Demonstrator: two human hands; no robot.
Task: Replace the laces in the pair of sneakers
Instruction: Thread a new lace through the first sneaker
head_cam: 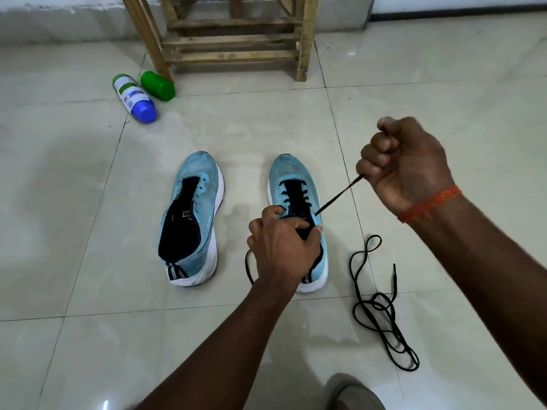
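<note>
R hand (405,167) clenched round black lace (339,195), which runs taut up & right from an upper eyelet of the part-laced shoe (296,179). L hand (284,247) grips that shoe's tongue/collar area, fingers curled. Shoe sits on tile floor (88,232). Unlaced shoe (201,184) just left of it, parallel. Spare lace (394,276) lies tangled to its right. Blue-capped can (134,97), green bottle (158,85) & wooden stool (236,39) well beyond its toe.

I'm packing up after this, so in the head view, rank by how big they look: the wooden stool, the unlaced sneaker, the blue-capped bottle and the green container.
1. wooden stool, cut off at the top
2. unlaced sneaker
3. blue-capped bottle
4. green container
The sneaker lies nearer the camera, so true sizes may differ.
</note>
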